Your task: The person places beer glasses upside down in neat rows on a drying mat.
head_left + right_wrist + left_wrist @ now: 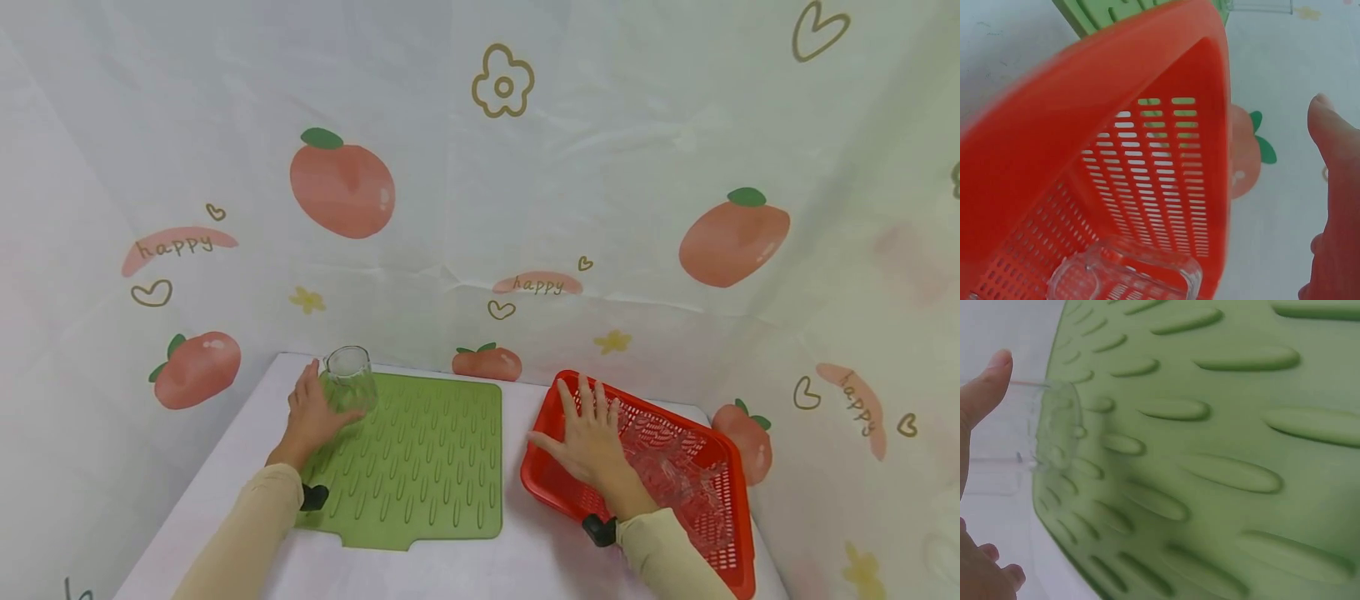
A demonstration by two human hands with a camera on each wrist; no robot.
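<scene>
A clear glass mug [351,379] stands on the far left corner of the green ridged mat [420,450]. Beside it is my left hand [313,417], fingers extended and thumb spread away. In the left wrist view the glass mug [1057,425] appears between the thumb [991,381] and the fingertips; whether skin touches glass I cannot tell. My right hand [588,442] hovers, fingers spread, over the left part of a red perforated basket [551,492]. Several clear glass pieces [667,458] lie inside, and the right wrist view shows one with a handle [1179,269].
Both mat and basket rest on a white table [517,517], the basket on the right, turned at an angle. Behind them hangs a white curtain [442,208] printed with fruit and hearts, which also closes off the sides.
</scene>
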